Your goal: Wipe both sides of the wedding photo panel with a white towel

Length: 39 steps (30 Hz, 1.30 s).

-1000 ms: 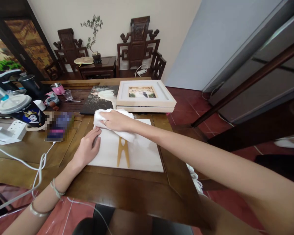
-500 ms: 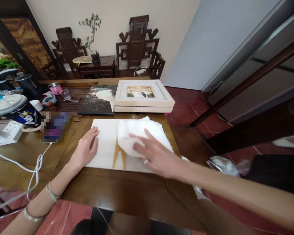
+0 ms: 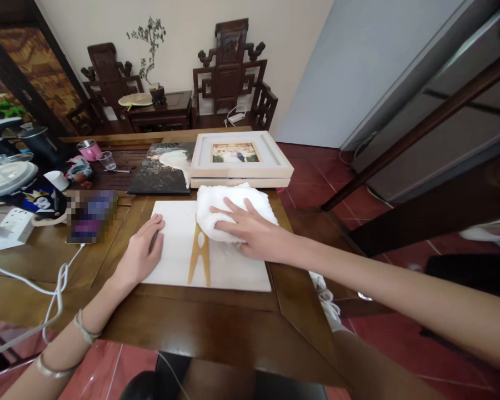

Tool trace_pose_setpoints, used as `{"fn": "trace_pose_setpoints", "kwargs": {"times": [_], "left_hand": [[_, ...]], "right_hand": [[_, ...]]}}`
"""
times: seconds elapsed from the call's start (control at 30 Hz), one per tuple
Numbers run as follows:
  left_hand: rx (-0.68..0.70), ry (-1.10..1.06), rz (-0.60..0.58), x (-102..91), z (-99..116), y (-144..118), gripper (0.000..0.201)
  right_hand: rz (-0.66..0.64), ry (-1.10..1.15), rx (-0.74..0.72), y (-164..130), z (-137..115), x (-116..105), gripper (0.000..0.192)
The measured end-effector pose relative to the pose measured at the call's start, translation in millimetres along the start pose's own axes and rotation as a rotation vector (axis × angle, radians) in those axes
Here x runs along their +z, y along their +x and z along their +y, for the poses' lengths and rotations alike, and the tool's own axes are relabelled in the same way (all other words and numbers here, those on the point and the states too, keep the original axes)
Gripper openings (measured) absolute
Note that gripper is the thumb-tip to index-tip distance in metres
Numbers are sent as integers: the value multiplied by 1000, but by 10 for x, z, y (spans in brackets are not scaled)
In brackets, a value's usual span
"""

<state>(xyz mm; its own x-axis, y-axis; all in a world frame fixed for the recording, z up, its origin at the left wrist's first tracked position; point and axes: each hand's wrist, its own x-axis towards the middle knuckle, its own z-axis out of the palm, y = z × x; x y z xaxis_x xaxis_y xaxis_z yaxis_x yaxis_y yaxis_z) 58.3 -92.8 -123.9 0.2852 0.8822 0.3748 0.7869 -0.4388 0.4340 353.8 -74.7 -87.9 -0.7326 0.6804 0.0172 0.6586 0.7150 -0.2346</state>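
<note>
Your right hand (image 3: 256,236) lies flat w/ fingers spread, palm pressing down on the bunched white terry cloth (image 3: 229,208); nothing's pinched, it's just weighted under the palm. The cloth sits on the far right part of the flat white rectangular board (image 3: 175,244), which lies face-down on the brown wooden table (image 3: 216,328) w/ its tan wooden easel stand (image 3: 200,258) showing. Your left hand (image 3: 144,253) rests open, fingers together, on the board's left edge, pinning it.

The cloth looks soft, light and floppy, so it'll bunch and slip unless pressed; a flat palm or a grab of a fold near the middle suits it. The board looks stiff, thin and smooth, prob. slides easily on the polished wood, so hold it at the edge. The stand looks thin and snappable; go gently over it.

Just beyond the cloth: a cream-coloured framed photo (image 3: 237,158) beside a dark print (image 3: 164,166).
</note>
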Motion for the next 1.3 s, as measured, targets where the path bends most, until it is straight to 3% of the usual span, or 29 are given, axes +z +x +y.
{"fn": "trace_pose_setpoints", "kwargs": {"times": [0.13,0.27,0.37,0.47,0.57,0.63,0.7,0.83,1.0,1.13,1.2,1.3], "left_hand": [[-8,-2,-1,-4,7,4,33],[-12,-1,-12,1,-1,7,35],[-7,-2,-14,10,-10,7,35],[-9,-3,-13,13,-6,8,35],[-12,4,-16,6,5,7,35],[-10,5,-15,0,12,6,36],[-6,1,-14,-4,18,5,36],[-5,7,0,5,25,7,36],[6,17,8,23,15,7,37],[7,14,9,25,1,5,37],[4,11,10,24,-1,4,37],[-1,4,4,21,0,5,36]], "right_hand": [[26,-60,-45,-5,-104,94,73],[-21,25,-63,-309,-539,226,74],[-44,141,-98,-550,-706,169,84],[88,130,-94,-619,-615,-62,90],[268,-44,-2,-479,-420,-278,80],[318,-163,75,-325,-302,-296,71],[267,-236,81,-179,-210,-196,66],[22,-294,17,-49,-199,100,66],[-162,-178,64,-298,-709,182,82],[-182,-33,27,-519,-1117,115,46],[-261,8,6,-496,-1141,58,62],[-341,-20,60,-277,-932,-10,95]]}}
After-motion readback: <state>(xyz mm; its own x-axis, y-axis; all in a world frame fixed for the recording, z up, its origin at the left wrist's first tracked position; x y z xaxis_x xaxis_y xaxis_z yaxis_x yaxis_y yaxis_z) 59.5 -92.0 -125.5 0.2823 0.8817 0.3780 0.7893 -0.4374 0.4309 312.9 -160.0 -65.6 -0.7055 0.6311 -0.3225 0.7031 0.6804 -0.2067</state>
